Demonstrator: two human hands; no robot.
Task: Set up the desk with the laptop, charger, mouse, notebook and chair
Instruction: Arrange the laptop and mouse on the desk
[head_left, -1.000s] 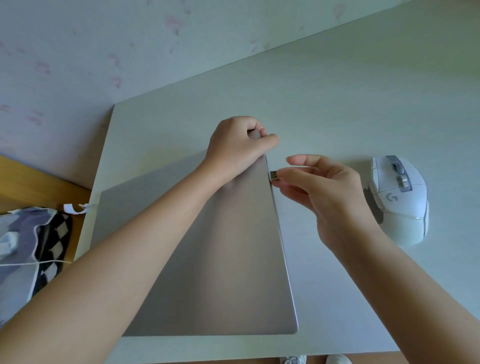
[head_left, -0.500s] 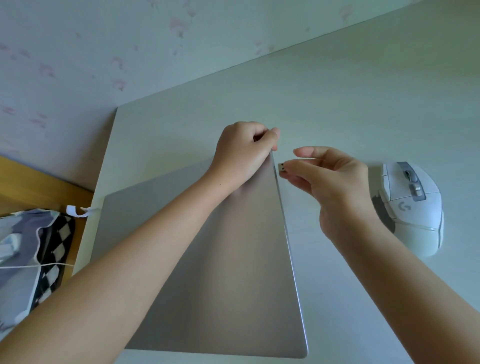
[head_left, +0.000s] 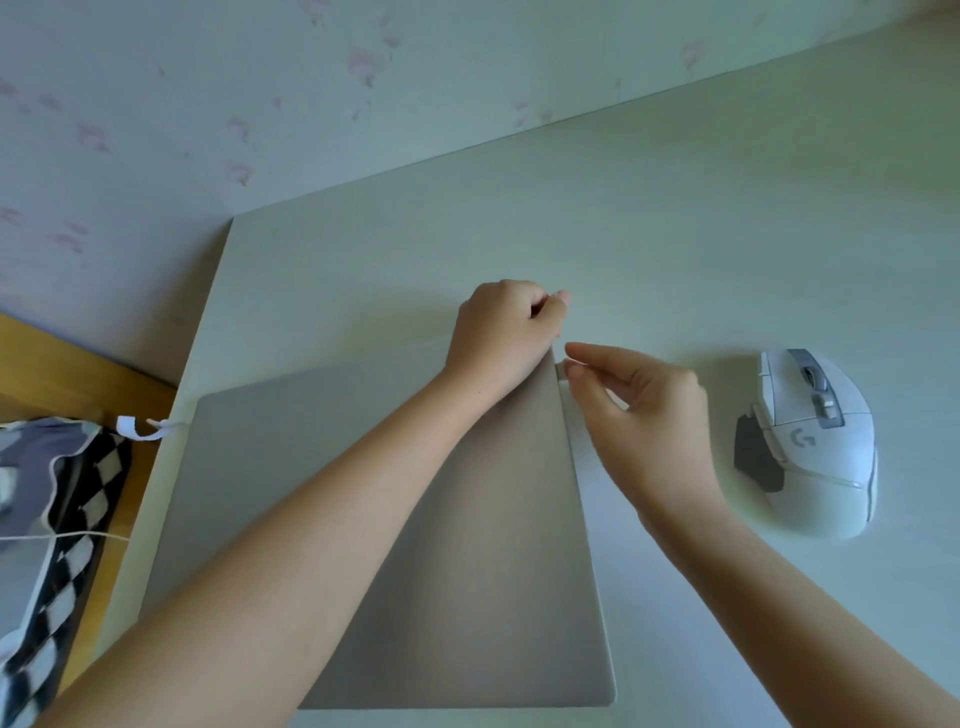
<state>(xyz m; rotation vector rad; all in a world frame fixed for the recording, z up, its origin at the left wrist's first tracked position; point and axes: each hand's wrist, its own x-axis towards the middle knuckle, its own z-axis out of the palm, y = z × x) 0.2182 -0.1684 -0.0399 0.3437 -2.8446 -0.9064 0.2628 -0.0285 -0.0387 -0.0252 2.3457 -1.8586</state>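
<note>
A closed silver laptop (head_left: 467, 545) lies flat on the pale desk (head_left: 675, 234). My left hand (head_left: 501, 332) grips the laptop's far right corner with curled fingers. My right hand (head_left: 639, 415) pinches a small USB dongle (head_left: 561, 371) between thumb and fingers, right at the laptop's right edge. A white wireless mouse (head_left: 815, 441) sits on the desk to the right of my right hand, apart from it.
A floral wallpapered wall (head_left: 260, 104) runs behind the desk. Off the desk's left edge sit a wooden surface (head_left: 62, 374) and a black-and-white chequered cloth bag (head_left: 47, 519) with a white cord.
My right hand has brought the dongle left against the laptop's right edge. My left hand has kept its grip on the corner.
</note>
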